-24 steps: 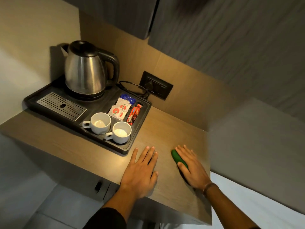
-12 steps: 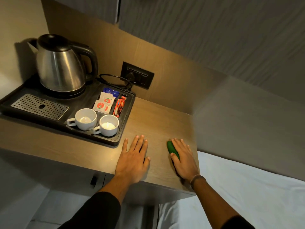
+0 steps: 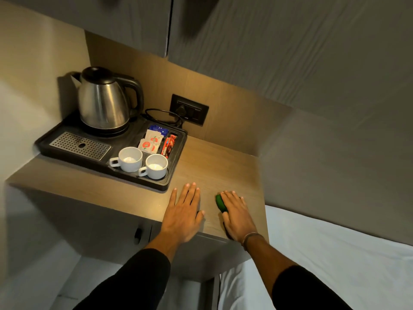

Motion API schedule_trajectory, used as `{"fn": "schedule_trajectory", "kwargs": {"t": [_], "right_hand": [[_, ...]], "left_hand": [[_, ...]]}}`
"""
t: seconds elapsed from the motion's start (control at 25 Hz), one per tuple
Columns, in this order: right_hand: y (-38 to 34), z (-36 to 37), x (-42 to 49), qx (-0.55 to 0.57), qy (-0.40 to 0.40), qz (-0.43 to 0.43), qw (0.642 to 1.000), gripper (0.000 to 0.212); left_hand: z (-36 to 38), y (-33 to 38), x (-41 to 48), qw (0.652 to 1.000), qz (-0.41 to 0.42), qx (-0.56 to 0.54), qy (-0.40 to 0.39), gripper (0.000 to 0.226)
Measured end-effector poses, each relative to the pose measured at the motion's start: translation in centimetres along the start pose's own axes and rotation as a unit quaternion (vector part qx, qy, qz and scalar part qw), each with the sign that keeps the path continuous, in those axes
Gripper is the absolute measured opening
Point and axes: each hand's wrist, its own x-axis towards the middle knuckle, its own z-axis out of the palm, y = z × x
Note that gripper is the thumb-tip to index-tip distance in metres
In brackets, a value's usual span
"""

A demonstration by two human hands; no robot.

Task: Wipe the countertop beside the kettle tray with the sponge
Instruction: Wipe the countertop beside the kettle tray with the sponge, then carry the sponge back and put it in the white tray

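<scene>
A black kettle tray [image 3: 176, 175] sits on the left part of the wooden countertop [image 3: 214, 166], its near right corner just beside the fingertips of the left hand [image 3: 184, 212]. At the tray's back a steel kettle [image 3: 102, 101] with a black lid and handle stands on its round base, and in front of it on the left lies a perforated metal drip grate [image 3: 80, 145]. Two white cups [image 3: 143, 162] stand side by side in the near recess, handles turned to the left (whether they hold anything cannot be told from the glare inside them). Behind the cups a compartment holds white sachets [image 3: 150, 143] with red and green marks and a blue packet [image 3: 158, 130] at the back; the narrow slot to its right holds red stick packets [image 3: 168, 146]. A black cord loops from behind the tray towards the wall socket [image 3: 190, 109]. The left hand lies flat and open on the bare wood, fingers spread, holding nothing. The right hand [image 3: 238, 214] presses palm-down on the green sponge [image 3: 220, 203], fingers extended over it rather than curled; only the sponge's left edge shows from under the hand. The sponge rests on the countertop near its front right corner, well apart from the tray. Both forearms wear dark sleeves, and a thin band [image 3: 251, 236] circles the right wrist.
</scene>
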Motion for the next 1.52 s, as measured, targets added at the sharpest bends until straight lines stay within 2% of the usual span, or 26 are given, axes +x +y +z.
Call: {"fn": "schedule_trajectory", "kwargs": {"t": [0.12,0.28,0.56,0.76,0.88,1.08,1.32,1.52], "right_hand": [[-1.9,0.3,-2.4,-0.042,0.016,-0.036,0.998,0.062],[-7.1,1.4,-7.7,-0.087,0.028,-0.123,0.988,0.067],[-19.6,7.0,-19.9,-0.050,0.001,-0.272,0.961,0.068],[-29.5,12.1,-30.6,-0.011,-0.036,-0.390,0.920,0.067],[-36.5,15.2,-38.5,-0.001,-0.073,-0.474,0.878,0.068],[-47.0,19.6,-51.8,0.022,-0.126,-0.567,0.814,0.070],[-57.5,24.3,-66.1,0.030,-0.168,-0.617,0.768,0.068],[-64.7,29.2,-72.5,0.013,-0.207,-0.614,0.762,0.069]], "left_hand": [[-0.1,-0.6,-6.0,0.999,-0.034,-0.001,0.030,0.077],[-0.3,-1.7,-17.8,0.990,-0.130,0.009,0.050,0.077],[0.7,-0.5,-40.9,0.953,-0.294,0.036,0.071,0.078],[1.8,0.1,-58.0,0.908,-0.410,0.046,0.074,0.077],[1.5,0.9,-68.5,0.865,-0.494,0.044,0.074,0.077],[2.0,2.8,-84.0,0.795,-0.600,0.055,0.067,0.078],[4.3,3.5,-100.2,0.720,-0.690,0.034,0.057,0.079],[6.1,0.5,-108.8,0.699,-0.714,-0.002,0.035,0.080]]}}
